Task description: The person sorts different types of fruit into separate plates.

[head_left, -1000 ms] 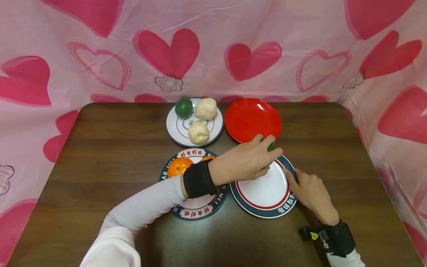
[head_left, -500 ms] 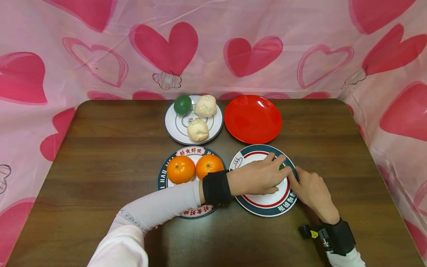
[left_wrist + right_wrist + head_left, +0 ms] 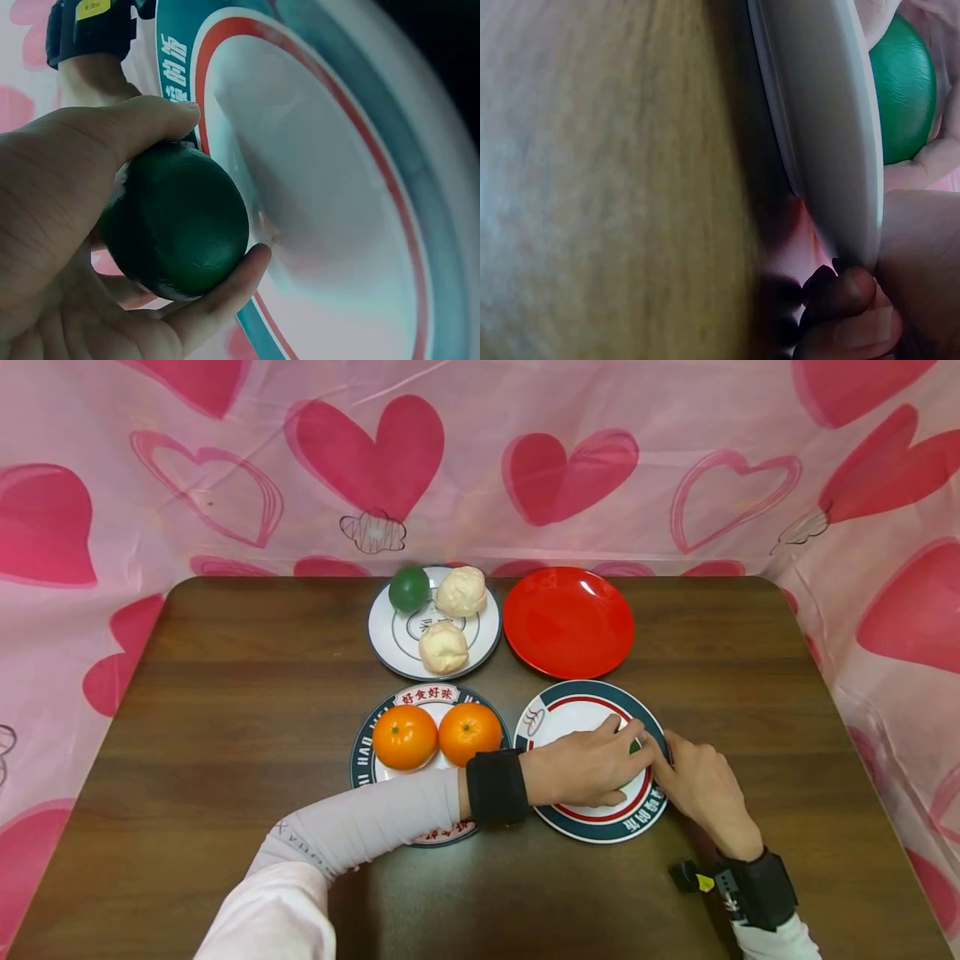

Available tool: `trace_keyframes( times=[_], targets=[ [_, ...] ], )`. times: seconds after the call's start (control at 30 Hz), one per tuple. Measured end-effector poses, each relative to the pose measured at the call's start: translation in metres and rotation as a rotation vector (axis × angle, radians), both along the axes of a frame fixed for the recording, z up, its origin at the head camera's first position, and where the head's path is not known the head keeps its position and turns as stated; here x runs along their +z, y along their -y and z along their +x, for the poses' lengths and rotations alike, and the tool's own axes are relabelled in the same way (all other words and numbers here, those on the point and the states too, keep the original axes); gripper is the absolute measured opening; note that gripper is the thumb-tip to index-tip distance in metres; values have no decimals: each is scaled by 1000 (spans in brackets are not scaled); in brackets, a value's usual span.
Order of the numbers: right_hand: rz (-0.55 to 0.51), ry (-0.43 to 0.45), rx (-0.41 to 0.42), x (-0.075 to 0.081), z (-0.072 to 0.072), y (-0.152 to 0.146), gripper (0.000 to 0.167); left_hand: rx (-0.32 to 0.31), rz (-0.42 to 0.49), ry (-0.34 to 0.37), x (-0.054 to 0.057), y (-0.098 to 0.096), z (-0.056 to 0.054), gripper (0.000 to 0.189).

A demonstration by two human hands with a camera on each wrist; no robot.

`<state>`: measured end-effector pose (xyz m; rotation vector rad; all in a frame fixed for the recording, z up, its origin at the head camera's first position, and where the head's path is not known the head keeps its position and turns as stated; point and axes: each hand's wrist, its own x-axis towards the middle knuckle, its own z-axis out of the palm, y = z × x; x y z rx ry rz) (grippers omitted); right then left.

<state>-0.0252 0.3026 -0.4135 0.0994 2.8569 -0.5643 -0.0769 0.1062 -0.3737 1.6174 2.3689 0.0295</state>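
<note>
Left hand [image 3: 585, 768]: fingers bent part-way round a green ball [image 3: 180, 221], thumb on one side, fingertips on the other; ball held.
Green ball: over the white of the red-ringed plate [image 3: 570, 718]; contact with it cannot be determined.
Right hand [image 3: 701, 785]: grips the right edge of the red-ringed plate, fingers curled at the underside.
Lettered plate [image 3: 363, 764]: left of the red-ringed plate; bears two oranges [image 3: 405, 737] side by side; left forearm crosses its near part.
Small white plate [image 3: 388, 637]: behind the lettered plate; bears a second green ball [image 3: 409, 589] and two cream-coloured buns [image 3: 443, 647].
Red plate [image 3: 568, 622]: behind the red-ringed plate.
Surface [image 3: 225, 693]: brown, wood-grained; carries all four plates.
Backdrop [image 3: 480, 410]: pink, heart-printed.
Wristbands [image 3: 497, 787]: black, one per arm.
</note>
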Motion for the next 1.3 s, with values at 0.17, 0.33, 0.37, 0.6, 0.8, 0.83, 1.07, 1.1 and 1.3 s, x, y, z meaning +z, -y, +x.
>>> trace_keyframes(
  times=[0.17,0.33,0.37,0.6,0.8,0.83,1.07,1.1,1.3],
  targets=[
    [6,-5,-1,-1,0,1,42,-26,-5,-29,-2,0,1,64],
    [15,-18,5,-2,0,1,40,-26,-36,-50,-4,-2,2,62],
    [16,-22,6,-2,0,1,39,-24,-42,-49,-4,-2,3,63],
    [14,-30,13,-2,0,1,39,10,-60,-32,3,0,4,73],
    [15,-11,5,0,1,1,39,40,-31,-36,25,9,-2,71],
    [13,-11,5,0,1,1,40,50,-27,-27,30,11,-4,71],
    [-7,-22,8,0,3,0,50,156,68,-57,70,41,-32,76],
    [-8,-24,8,0,3,0,51,183,78,-71,76,47,-38,76],
    [-16,-17,2,0,2,0,55,343,160,-119,99,89,-74,75]
  ],
)
